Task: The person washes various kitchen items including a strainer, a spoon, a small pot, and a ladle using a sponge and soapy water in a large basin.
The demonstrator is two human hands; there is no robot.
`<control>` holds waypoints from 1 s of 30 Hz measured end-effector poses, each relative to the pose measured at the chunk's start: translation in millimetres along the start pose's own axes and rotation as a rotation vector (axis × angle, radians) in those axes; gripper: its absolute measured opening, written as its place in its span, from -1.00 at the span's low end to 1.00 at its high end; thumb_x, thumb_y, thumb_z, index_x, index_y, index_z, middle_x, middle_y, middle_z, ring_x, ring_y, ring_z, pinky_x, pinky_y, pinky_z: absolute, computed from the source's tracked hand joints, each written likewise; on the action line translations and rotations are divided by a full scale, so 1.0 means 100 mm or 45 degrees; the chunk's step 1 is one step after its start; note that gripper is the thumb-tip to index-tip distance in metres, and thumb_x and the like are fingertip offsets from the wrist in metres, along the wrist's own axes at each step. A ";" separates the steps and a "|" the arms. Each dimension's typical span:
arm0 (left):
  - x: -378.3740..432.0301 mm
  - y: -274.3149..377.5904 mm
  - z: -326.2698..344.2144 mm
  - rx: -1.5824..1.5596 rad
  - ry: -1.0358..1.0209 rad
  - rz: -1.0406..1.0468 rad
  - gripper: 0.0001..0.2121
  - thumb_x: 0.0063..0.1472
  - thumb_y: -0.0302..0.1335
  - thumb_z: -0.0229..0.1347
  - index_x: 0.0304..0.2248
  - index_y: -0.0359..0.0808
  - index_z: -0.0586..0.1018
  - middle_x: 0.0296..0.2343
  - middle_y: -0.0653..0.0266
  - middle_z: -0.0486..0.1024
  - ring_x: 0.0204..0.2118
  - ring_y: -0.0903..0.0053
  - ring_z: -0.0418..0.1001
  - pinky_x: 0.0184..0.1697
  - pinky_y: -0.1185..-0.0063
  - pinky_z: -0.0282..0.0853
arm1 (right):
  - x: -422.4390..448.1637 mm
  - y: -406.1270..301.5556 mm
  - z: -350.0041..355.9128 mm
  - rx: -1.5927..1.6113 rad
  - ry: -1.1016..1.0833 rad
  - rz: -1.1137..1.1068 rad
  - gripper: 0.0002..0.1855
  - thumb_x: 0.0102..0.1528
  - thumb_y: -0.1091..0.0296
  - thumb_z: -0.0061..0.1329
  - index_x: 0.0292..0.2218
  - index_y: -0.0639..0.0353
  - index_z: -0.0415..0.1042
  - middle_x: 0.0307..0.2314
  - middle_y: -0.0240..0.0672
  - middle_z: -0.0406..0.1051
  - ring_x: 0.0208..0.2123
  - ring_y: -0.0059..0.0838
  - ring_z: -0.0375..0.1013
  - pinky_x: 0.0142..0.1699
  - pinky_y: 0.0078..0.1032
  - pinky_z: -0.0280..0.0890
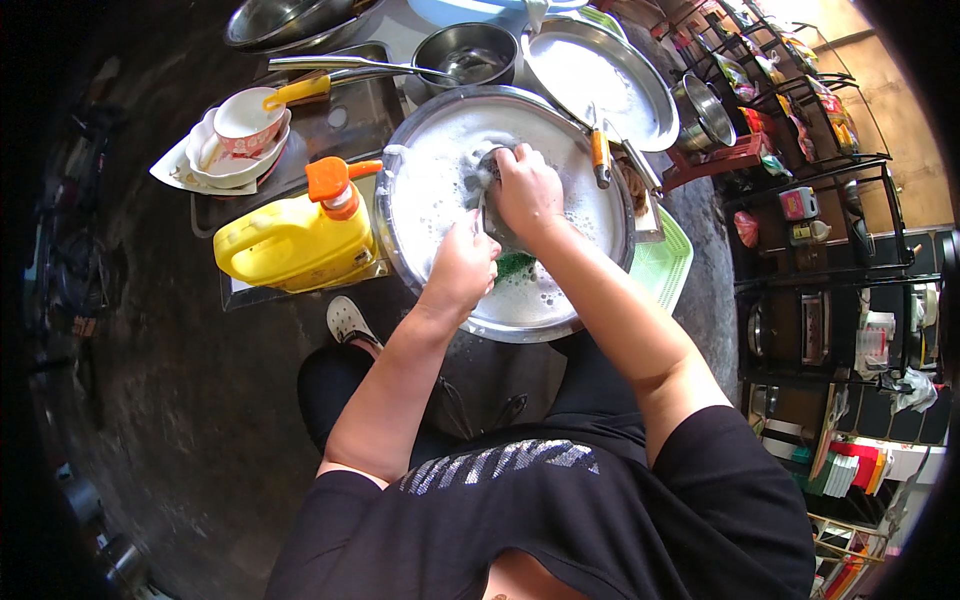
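A wide metal basin full of white suds lies before me. My left hand grips a thin metal utensil over the near part of the basin; its far end is lost in foam and under my other hand. My right hand presses a dark scrubber, perhaps steel wool, against the utensil's far end. Between my wrists, a green scouring pad shows in the suds.
Left of the basin stands a yellow jug with an orange pump top. Beyond it are stacked bowls and a saucepan. A shallow metal pan and a knife with a wooden handle lie at the right, above a green plastic basket.
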State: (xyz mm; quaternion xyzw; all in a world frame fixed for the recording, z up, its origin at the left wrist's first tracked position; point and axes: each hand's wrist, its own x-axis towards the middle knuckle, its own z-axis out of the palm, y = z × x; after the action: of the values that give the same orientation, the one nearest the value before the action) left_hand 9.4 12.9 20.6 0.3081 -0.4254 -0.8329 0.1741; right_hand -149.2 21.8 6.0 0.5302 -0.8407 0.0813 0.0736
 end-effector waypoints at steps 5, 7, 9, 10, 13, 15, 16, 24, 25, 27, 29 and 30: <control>0.27 -0.38 -0.19 0.479 0.071 0.424 -0.58 0.24 -0.56 -0.22 0.10 -0.36 0.14 -0.56 0.40 0.28 -0.70 0.80 0.13 -0.68 0.75 0.10 | 0.18 0.10 0.10 1.546 -0.415 0.821 -0.69 -0.01 0.26 0.07 -0.32 0.36 0.47 -0.47 -0.22 0.48 -0.47 -0.46 0.48 -0.33 -0.48 0.39; 0.25 -0.33 -0.17 0.509 0.088 0.532 -0.59 0.24 -0.56 -0.21 0.10 -0.35 0.18 -0.54 0.42 0.30 -0.67 0.81 0.14 -0.64 0.78 0.12 | 0.20 0.17 0.08 2.099 -0.299 0.823 -0.73 0.00 0.29 0.08 -0.33 0.33 0.47 -0.50 -0.31 0.46 -0.55 -0.54 0.44 -0.43 -0.54 0.37; 0.24 -0.30 -0.15 0.434 0.092 0.500 -0.59 0.24 -0.55 -0.20 0.10 -0.35 0.19 -0.54 0.44 0.29 -0.63 0.82 0.15 -0.61 0.79 0.12 | 0.15 0.22 0.00 1.455 0.013 0.561 -0.69 -0.03 0.27 0.08 -0.29 0.32 0.46 -0.49 -0.27 0.46 -0.49 -0.50 0.43 -0.35 -0.54 0.34; 0.22 -0.26 -0.14 0.387 0.096 0.472 -0.59 0.25 -0.54 -0.20 0.10 -0.35 0.19 -0.54 0.44 0.29 -0.61 0.82 0.15 -0.59 0.80 0.13 | 0.11 0.26 -0.10 1.217 0.109 0.419 -0.67 -0.05 0.25 0.07 -0.29 0.31 0.46 -0.48 -0.24 0.46 -0.45 -0.45 0.44 -0.31 -0.51 0.33; 0.19 -0.17 -0.17 0.389 0.163 0.475 -0.61 0.29 -0.50 -0.17 0.10 -0.37 0.21 -0.50 0.41 0.33 -0.54 0.79 0.19 -0.50 0.81 0.17 | -0.05 0.35 -0.27 1.019 0.399 0.271 -0.65 -0.06 0.27 0.06 -0.28 0.32 0.40 -0.43 -0.17 0.44 -0.42 -0.43 0.42 -0.24 -0.51 0.31; 0.24 -0.22 -0.19 0.572 0.261 0.699 -0.61 0.30 -0.47 -0.14 0.10 -0.38 0.23 -0.39 0.33 0.41 -0.46 0.75 0.27 -0.38 0.78 0.24 | -0.15 0.32 -0.35 1.232 0.456 0.421 -0.67 -0.04 0.31 0.05 -0.27 0.34 0.36 -0.45 -0.23 0.41 -0.42 -0.48 0.40 -0.25 -0.55 0.30; 0.25 -0.22 -0.14 0.628 0.308 0.815 -0.61 0.31 -0.46 -0.12 0.09 -0.40 0.25 -0.31 0.27 0.46 -0.41 0.71 0.32 -0.30 0.75 0.29 | -0.20 0.25 -0.38 1.349 0.491 0.420 -0.69 -0.03 0.37 0.04 -0.25 0.33 0.34 -0.43 -0.23 0.39 -0.40 -0.48 0.39 -0.25 -0.54 0.30; 0.06 -0.06 -0.02 0.639 0.241 0.624 -0.80 0.17 -0.50 0.01 -0.28 -0.50 0.48 -0.54 0.11 0.49 -0.54 0.43 0.41 -0.38 0.55 0.31 | -0.37 -0.18 -0.67 0.703 0.277 -0.319 -0.74 -0.14 0.42 0.10 -0.31 0.15 0.45 -0.39 -0.18 0.39 -0.34 -0.12 0.40 -0.21 -0.35 0.32; 0.07 -0.09 0.00 0.518 0.199 0.581 -0.81 0.16 -0.51 0.02 -0.29 -0.50 0.48 -0.54 0.12 0.50 -0.54 0.48 0.41 -0.38 0.56 0.31 | -0.27 -0.12 -0.65 0.648 0.312 -0.271 -0.72 -0.13 0.40 0.10 -0.30 0.14 0.46 -0.38 -0.18 0.39 -0.33 -0.12 0.41 -0.21 -0.36 0.32; 0.09 -0.15 0.01 0.281 0.120 0.491 -0.82 0.14 -0.54 0.02 -0.30 -0.50 0.48 -0.53 0.14 0.51 -0.53 0.58 0.40 -0.39 0.58 0.31 | -0.04 -0.03 -0.62 0.546 0.377 -0.177 -0.69 -0.13 0.37 0.10 -0.27 0.12 0.46 -0.36 -0.18 0.40 -0.31 -0.11 0.42 -0.20 -0.37 0.32; 0.08 -0.08 0.01 0.242 0.142 0.476 -0.85 0.11 -0.57 0.04 -0.33 -0.50 0.48 -0.56 0.19 0.50 -0.53 0.67 0.37 -0.41 0.60 0.30 | -0.02 -0.09 -0.64 0.565 0.212 -0.045 -0.67 -0.11 0.30 0.10 -0.25 0.15 0.44 -0.36 -0.11 0.42 -0.29 -0.08 0.42 -0.17 -0.33 0.32; 0.11 -0.09 -0.03 0.271 0.172 0.559 -0.86 0.10 -0.57 0.05 -0.35 -0.50 0.48 -0.56 0.19 0.49 -0.53 0.67 0.36 -0.41 0.60 0.30 | -0.10 -0.19 -0.63 0.612 0.107 -0.001 -0.68 -0.10 0.28 0.09 -0.26 0.15 0.44 -0.36 -0.10 0.41 -0.29 -0.07 0.42 -0.16 -0.32 0.32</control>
State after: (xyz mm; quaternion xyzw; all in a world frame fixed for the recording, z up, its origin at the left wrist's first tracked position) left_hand 2.8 10.3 8.2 0.2799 -0.5549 -0.7031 0.3456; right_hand -125.5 36.2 66.6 0.5290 -0.7932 0.3010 -0.0199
